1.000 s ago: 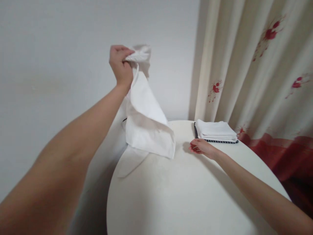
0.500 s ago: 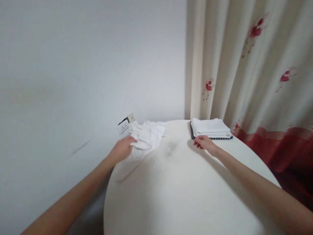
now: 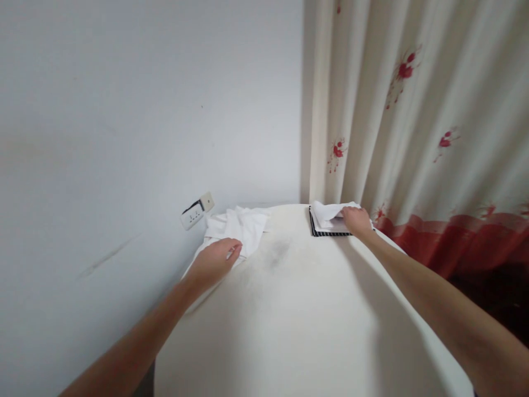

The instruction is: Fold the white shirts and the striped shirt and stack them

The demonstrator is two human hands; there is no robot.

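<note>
My right hand (image 3: 357,220) pinches the top folded white cloth (image 3: 326,210) of a small stack at the far right of the table. Its front edge is lifted and a gap shows beneath it. Below lies a dark item with white stripes along its edge (image 3: 326,234). At the left, my left hand (image 3: 217,258) hovers in front of a crumpled white cloth (image 3: 243,223), fingers loosely curled with a gap between thumb and forefinger. Nothing shows between them. Part of the crumpled cloth is hidden behind this hand.
A round white table (image 3: 289,320) with a grey smudge (image 3: 279,253) stands against the pale wall (image 3: 144,110). A wall socket (image 3: 192,216) sits beyond the crumpled cloth. A cream curtain with red flowers (image 3: 384,138) hangs behind the table's right side.
My right hand has moved from the stack's front corner onto its top cloth and raised the edge. My left hand has let go of the crumpled cloth. The view has shifted slightly right.
</note>
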